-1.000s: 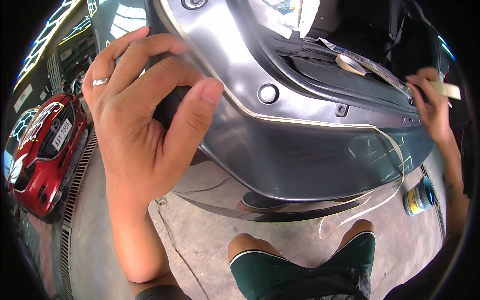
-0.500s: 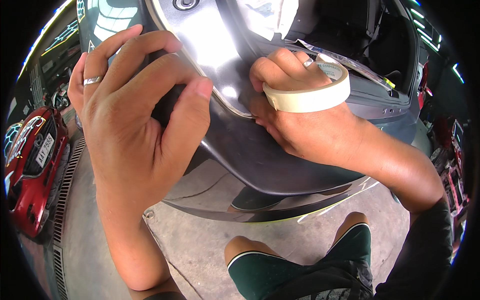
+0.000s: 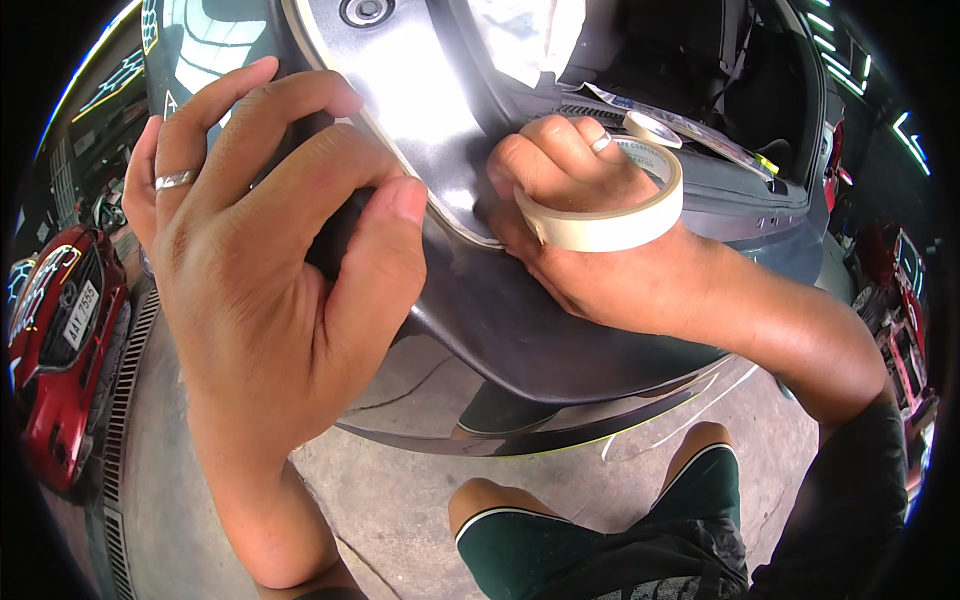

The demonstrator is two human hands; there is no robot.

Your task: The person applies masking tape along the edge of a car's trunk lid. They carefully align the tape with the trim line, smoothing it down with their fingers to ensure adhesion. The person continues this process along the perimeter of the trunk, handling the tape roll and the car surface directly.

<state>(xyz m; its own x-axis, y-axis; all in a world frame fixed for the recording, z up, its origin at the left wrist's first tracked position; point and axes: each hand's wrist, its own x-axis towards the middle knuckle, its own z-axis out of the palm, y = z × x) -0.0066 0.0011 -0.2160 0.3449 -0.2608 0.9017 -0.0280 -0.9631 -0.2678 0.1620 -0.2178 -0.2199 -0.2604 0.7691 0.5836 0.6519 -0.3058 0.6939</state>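
My left hand is raised over the car's rear corner. Its thumb and bent index finger come together by a pale strip edging the shiny recessed panel; anything pinched between them is hidden. The other fingers are bent and spread. A roll of masking tape is looped round my right hand, its band crossing the back of the hand. The right fingers are curled in at the recess's lower corner, and their tips are hidden. Beneath both hands lies the dark bumper.
A second tape roll lies behind my right hand near the open boot's sill. Printed paper rests there, and a white sheet hangs farther back. A red car stands left, beside a floor grate.
The view has shifted slightly, so the car sits a little lower and more to the left. Both hands keep nearly the same pose and place on it.
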